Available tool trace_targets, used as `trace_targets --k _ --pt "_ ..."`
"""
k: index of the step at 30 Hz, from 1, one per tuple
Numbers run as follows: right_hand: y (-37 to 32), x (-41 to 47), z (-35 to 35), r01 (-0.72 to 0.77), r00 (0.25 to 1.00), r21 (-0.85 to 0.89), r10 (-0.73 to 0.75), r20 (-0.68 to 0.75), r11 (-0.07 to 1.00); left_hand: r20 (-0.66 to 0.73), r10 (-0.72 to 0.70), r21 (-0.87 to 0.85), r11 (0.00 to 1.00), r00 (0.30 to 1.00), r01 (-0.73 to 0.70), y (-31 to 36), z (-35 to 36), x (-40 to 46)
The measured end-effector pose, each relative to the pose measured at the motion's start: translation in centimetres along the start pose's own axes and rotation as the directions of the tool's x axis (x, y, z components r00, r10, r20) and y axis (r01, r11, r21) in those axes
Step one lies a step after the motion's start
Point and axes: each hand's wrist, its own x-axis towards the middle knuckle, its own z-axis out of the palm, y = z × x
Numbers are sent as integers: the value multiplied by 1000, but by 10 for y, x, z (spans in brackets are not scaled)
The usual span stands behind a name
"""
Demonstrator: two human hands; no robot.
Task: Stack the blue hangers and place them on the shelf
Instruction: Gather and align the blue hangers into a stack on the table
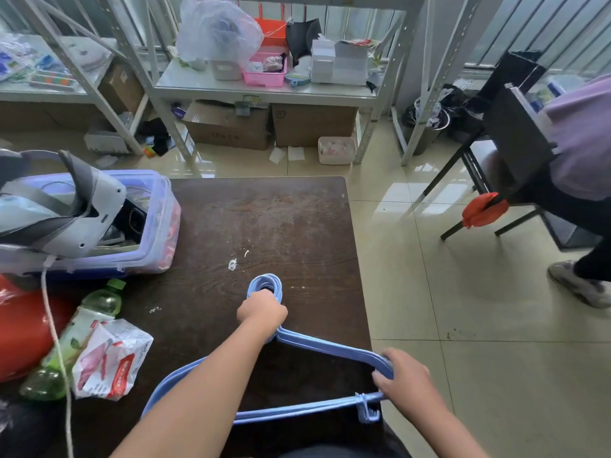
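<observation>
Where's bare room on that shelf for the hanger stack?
Shelf: a bare front strip along the edge, widest at the left, before the white bin and pink basket. Behind, bag and boxes crowd it. Both hands hold the blue hangers.

Blue hangers; dark brown table; pink basket.

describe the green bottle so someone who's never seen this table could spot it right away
Start at the dark wooden table and go to its near left corner, below the purple plastic bin. The green bottle lies on its side there, beside a crumpled white and red packet. It alone is clear green with a green cap.
</observation>
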Motion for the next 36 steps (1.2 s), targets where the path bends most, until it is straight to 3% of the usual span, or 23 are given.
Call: trace_targets --k 7,22,36 --pt "12 -4 12 -167 982 138 153 109 976 -9 12 -19 1000 1000 -12 -1 -2 -3" --pt "8 5 18 -177 981 56 171 88 983 -121 91 -21 995 988 -94 -8 7 -12" --pt "-1 17 25 -208 973 -32 210 93 978 -71 55 18 998 996 -54 -5 4 -8"
